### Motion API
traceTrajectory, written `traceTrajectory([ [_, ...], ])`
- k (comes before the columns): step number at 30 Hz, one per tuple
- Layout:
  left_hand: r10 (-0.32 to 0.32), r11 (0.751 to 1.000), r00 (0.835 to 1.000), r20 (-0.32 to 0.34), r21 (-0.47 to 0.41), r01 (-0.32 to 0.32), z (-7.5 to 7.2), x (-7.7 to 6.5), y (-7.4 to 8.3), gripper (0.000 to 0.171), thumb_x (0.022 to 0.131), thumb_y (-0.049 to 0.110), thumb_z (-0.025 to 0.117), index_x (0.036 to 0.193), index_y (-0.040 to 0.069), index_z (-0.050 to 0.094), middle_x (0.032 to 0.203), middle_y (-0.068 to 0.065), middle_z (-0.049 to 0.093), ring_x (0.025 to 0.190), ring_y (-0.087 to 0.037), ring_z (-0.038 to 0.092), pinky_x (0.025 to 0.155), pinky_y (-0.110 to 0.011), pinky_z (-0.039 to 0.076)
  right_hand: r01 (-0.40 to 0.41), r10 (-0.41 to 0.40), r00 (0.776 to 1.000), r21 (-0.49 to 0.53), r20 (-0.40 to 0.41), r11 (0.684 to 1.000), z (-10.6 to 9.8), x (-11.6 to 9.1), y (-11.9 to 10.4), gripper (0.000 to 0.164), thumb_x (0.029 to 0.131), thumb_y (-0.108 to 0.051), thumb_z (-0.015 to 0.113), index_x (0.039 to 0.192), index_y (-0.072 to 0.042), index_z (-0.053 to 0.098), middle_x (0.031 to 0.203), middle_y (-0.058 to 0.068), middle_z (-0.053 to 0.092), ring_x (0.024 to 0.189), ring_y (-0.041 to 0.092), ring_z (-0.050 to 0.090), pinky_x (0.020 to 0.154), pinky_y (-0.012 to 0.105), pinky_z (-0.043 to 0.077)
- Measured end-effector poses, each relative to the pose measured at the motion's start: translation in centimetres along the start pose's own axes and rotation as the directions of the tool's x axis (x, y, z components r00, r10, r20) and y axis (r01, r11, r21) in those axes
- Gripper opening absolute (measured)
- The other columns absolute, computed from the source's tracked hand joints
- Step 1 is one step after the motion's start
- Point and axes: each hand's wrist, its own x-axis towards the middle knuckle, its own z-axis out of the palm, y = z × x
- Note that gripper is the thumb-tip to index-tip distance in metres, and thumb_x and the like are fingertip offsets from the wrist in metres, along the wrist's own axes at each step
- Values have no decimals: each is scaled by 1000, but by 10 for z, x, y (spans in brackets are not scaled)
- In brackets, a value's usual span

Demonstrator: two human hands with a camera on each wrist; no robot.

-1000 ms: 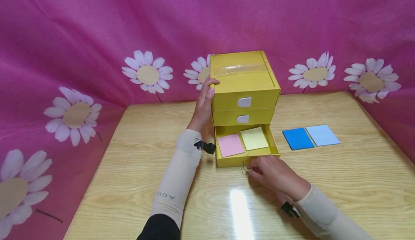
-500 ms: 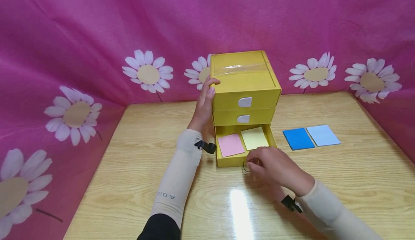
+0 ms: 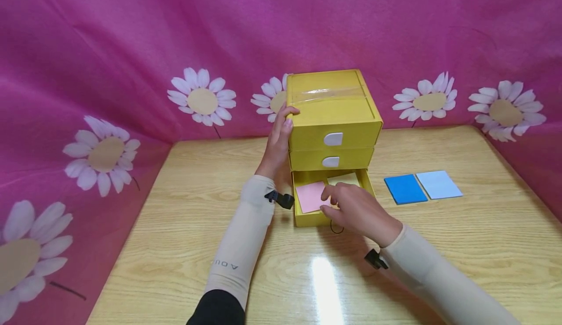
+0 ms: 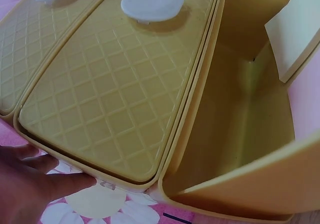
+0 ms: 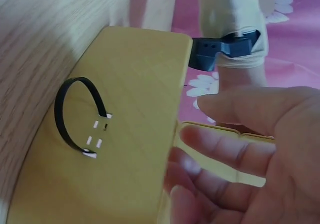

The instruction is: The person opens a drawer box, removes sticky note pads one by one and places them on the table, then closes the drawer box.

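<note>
A yellow three-drawer box (image 3: 329,108) stands on the table, its bottom drawer (image 3: 309,220) pulled out. My left hand (image 3: 275,144) rests against the box's left side, a fingertip over the top edge; the left wrist view shows its fingers (image 4: 70,184) stretched along that side. Over the drawer's front wall hovers my right hand (image 3: 362,213), fingers loosely bent and nothing between them. Inside lie a pink sticky-note pad (image 3: 309,198) and a pale yellow sticky-note pad (image 3: 344,177), the latter partly hidden by that hand. A black loop pull (image 5: 59,114) sticks out of the drawer front.
To the right of the box, a dark blue pad (image 3: 406,189) and a light blue pad (image 3: 439,185) lie side by side on the wooden table (image 3: 175,247). The upper drawers, with white tabs (image 3: 333,139), are closed. A pink flowered cloth (image 3: 246,32) hangs behind.
My right hand has let go of the loop pull and moved up and left over the drawer, covering part of the pale yellow pad. My left hand has stayed on the box.
</note>
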Motion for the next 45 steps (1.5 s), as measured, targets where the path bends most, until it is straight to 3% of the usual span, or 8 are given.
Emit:
traceTrajectory([
  [6, 27, 999, 1000, 1, -29, -27, 0, 1, -1, 40, 99, 26, 32, 131, 4, 42, 160, -16, 10, 141, -22, 21, 111, -41, 23, -55, 55, 998, 17, 29, 998, 10, 19, -1, 30, 87, -27, 67, 109, -8, 68, 91, 6, 67, 80, 19, 62, 69, 38, 50],
  [13, 44, 999, 999, 7, 29, -44, 0, 1, -1, 40, 100, 25, 31, 131, 4, 42, 160, -20, 8, 144, -26, 15, 114, -47, 17, -131, 130, 989, -1, 71, 991, 19, 39, 4, 42, 87, -32, 67, 120, -6, 62, 87, 3, 60, 77, 20, 55, 67, 37, 47],
  [20, 42, 998, 999, 3, 47, -42, 1, 0, 0, 40, 100, 25, 31, 132, 4, 42, 160, -20, 9, 145, -28, 13, 114, -50, 16, -181, 194, 972, -98, 136, 979, 25, 53, 4, 37, 83, -39, 71, 98, -10, 53, 77, 4, 57, 66, 23, 55, 56, 38, 43],
  [24, 49, 997, 999, 0, 59, -48, 1, 0, 0, 39, 100, 25, 31, 131, 3, 42, 159, -20, 10, 146, -28, 13, 114, -51, 15, -222, 257, 947, -186, 193, 957, 28, 60, -1, 46, 82, -46, 71, 102, -10, 49, 81, 8, 56, 70, 26, 57, 56, 40, 45],
  [33, 36, 998, 999, -8, 46, -35, 0, 1, -3, 40, 99, 27, 32, 131, 6, 43, 159, -19, 10, 145, -25, 14, 114, -50, 16, -235, 324, 904, -309, 279, 922, 34, 72, -11, 50, 82, -52, 69, 105, -10, 53, 81, 11, 57, 74, 26, 58, 56, 40, 47],
  [42, 50, 998, 999, -1, 32, -50, 0, 1, -5, 39, 100, 26, 32, 131, 5, 42, 159, -21, 10, 145, -26, 15, 114, -48, 17, -217, 330, 901, -365, 281, 905, 42, 78, -14, 75, 77, -58, 70, 125, -3, 52, 97, 19, 62, 89, 31, 60, 58, 42, 50],
  [45, 51, 998, 999, -2, 36, -51, -1, 1, -4, 40, 100, 26, 31, 131, 4, 42, 159, -20, 10, 145, -26, 15, 114, -48, 18, -213, 341, 896, -400, 283, 892, 44, 80, -16, 77, 78, -61, 69, 125, -3, 51, 100, 21, 61, 91, 31, 60, 62, 43, 51],
])
